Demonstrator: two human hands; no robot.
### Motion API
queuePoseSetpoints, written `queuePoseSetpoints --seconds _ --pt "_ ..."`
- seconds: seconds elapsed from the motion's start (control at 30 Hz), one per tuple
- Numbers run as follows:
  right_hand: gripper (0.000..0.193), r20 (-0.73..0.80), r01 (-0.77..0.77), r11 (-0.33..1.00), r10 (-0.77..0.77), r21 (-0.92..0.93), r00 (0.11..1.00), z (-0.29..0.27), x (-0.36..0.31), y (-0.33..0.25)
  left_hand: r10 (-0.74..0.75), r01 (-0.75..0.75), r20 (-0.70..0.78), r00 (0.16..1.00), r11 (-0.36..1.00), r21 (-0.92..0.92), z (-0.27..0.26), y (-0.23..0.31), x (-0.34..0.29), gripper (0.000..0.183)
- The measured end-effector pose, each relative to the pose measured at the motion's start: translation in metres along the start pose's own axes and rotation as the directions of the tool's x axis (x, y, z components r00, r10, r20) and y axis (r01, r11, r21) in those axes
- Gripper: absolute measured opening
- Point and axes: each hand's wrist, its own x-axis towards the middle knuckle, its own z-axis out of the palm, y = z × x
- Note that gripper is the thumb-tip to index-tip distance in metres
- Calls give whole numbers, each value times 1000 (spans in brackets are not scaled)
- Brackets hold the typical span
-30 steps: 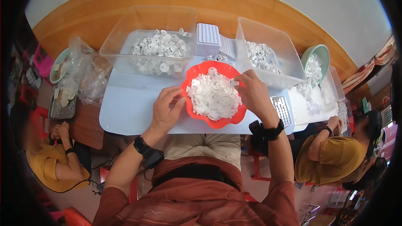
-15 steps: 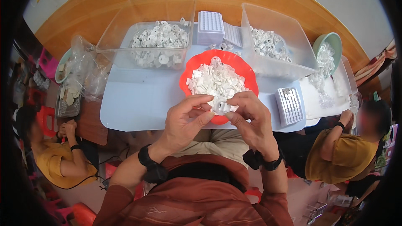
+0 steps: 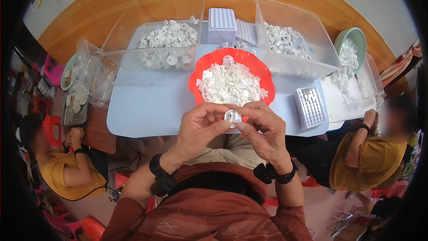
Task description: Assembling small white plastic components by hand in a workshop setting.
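A small round white plastic part (image 3: 232, 116) is pinched between both my hands, just over the near rim of a red scalloped bowl (image 3: 196, 73). My left hand (image 3: 200, 125) grips its left side with thumb and fingers. On the other side, the thumb and fingertips of my right hand (image 3: 262, 128) close on it. Openings show in the face of the part; finer detail is too small to make out. Many small white translucent pieces (image 3: 229, 82) fill the bowl.
Two clear bins, one at back left (image 3: 133, 53) and one at back right (image 3: 307, 64), hold white parts. Between them stands a stack of white trays (image 3: 222, 24). A tray of round silver pieces (image 3: 310, 108) lies at right. Co-workers sit at left (image 3: 67, 169) and right (image 3: 363, 160).
The white part has been turned so its round face shows, and my left fingers have closed in on it. Both hands have come slightly nearer together.
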Motion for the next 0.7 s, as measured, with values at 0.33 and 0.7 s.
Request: queuePoseSetpoints --seconds 0.33,0.7 --pt "28 -6 -23 996 24 86 1000 5 -9 7 26 -26 1 1000 999 -33 3 -6 -4 27" --pt "36 -98 152 986 -157 -63 983 8 -14 9 -90 83 -47 995 986 -143 9 -8 -8 24"
